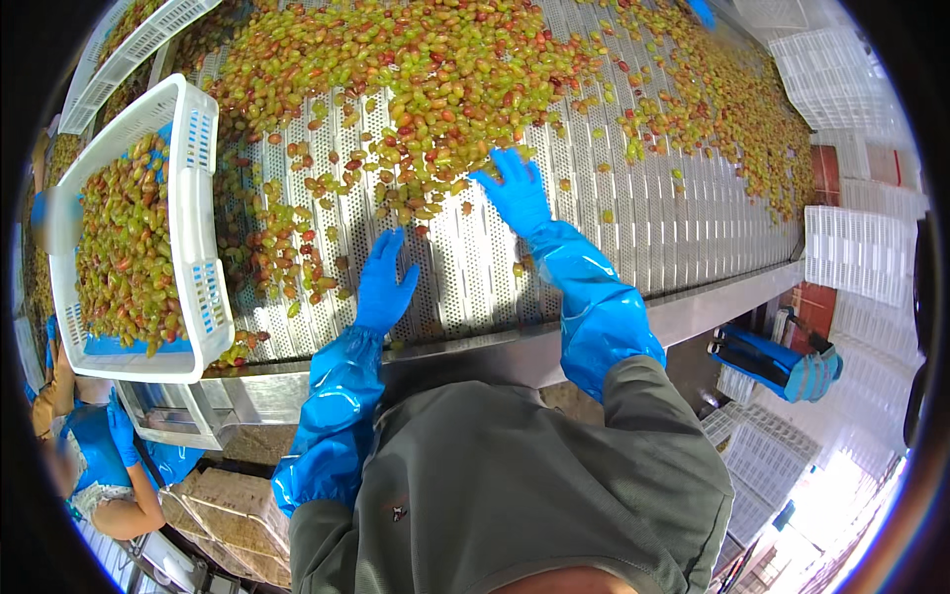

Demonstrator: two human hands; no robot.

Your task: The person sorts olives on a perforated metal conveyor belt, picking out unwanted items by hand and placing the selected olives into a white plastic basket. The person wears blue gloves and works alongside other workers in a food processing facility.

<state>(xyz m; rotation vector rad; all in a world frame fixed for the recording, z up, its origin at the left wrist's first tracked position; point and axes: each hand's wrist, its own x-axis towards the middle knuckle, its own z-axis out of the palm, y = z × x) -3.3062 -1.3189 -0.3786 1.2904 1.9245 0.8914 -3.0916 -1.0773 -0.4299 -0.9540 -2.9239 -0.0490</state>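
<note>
Loose oval green-and-red fruits [445, 74], which look like grapes, lie in a thick layer on a perforated metal slat conveyor [467, 275]. My right hand [516, 193], in a blue glove, has its fingers spread at the near edge of that layer. Its fingertips are beside or on the fruits; contact is hard to tell. My left hand [386, 286], also gloved in blue, hovers over or rests on the slats nearer to me, thumb apart and nothing held. Scattered fruits [297, 249] lie to its left. Shiny blue sleeve covers reach up both forearms.
A white plastic crate [197, 297] of fruit with a blue lining stands at the belt's left. A metal rail [467, 356] edges the conveyor before me. A co-worker [104, 460] is at lower left, another person [779, 364] at right. White crates [857, 256] are stacked at right.
</note>
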